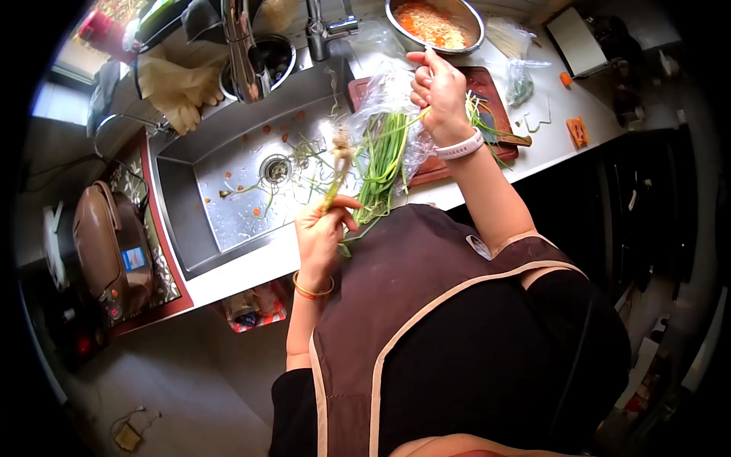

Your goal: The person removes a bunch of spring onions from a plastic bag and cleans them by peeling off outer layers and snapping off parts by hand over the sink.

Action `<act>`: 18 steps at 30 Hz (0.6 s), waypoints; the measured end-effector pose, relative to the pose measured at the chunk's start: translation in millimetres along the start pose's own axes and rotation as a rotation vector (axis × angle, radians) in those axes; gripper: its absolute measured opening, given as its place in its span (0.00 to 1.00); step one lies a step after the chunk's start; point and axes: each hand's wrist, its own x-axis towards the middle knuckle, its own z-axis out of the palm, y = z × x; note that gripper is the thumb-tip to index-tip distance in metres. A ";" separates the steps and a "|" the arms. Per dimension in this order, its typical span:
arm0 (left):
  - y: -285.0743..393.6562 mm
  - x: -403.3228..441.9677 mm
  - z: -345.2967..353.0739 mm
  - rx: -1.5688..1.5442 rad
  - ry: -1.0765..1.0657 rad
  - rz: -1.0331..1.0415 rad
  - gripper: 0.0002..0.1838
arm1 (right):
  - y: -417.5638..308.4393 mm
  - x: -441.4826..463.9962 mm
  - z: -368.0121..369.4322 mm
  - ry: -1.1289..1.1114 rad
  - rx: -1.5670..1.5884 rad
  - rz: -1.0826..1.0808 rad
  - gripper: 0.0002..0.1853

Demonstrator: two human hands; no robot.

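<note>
My left hand (324,230) is closed around a few green onions (339,171), held upright with their pale, rooty ends at the top, over the sink's near right edge. Beside it, a larger bunch of green onions (384,156) lies on a clear plastic bag (420,148) between the sink and the cutting board. My right hand (442,90) is raised above the reddish-brown cutting board (481,82), fingers curled and thumb pressed against the index finger. A thin yellow-green strand passes by its lower side; what the fingers pinch is too small to make out.
The steel sink (177,192) holds onion scraps and orange bits around its drain. A metal bowl of orange and pale shreds (435,27) stands behind the board. The faucet (318,34) rises at the back. Rubber gloves (177,87) hang at left, above a brown appliance (103,238).
</note>
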 end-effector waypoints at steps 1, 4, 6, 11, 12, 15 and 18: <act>-1.8 2.9 -3.2 0.039 0.096 0.079 0.11 | -8.2 4.5 -7.2 -0.019 -0.061 -0.031 0.16; -1.7 14.5 -31.1 0.104 0.292 0.105 0.14 | -46.8 22.3 -43.3 -0.113 -0.432 -0.125 0.16; -20.5 26.1 -62.1 0.163 0.385 0.073 0.16 | -67.4 37.5 -71.9 -0.100 -0.756 -0.140 0.14; -41.5 39.3 -95.5 0.167 0.468 -0.034 0.21 | -11.5 117.5 -199.7 0.162 -1.341 -0.276 0.18; -39.0 37.3 -93.6 0.104 0.487 -0.101 0.25 | -7.2 115.3 -204.6 0.134 -1.480 -0.177 0.19; -54.4 38.5 -95.6 -0.008 0.454 -0.018 0.27 | 18.8 108.2 -209.2 0.178 -1.562 -0.233 0.21; -50.3 33.4 -88.4 -0.147 0.390 0.037 0.20 | 15.6 80.9 -154.7 0.397 -1.852 -0.505 0.23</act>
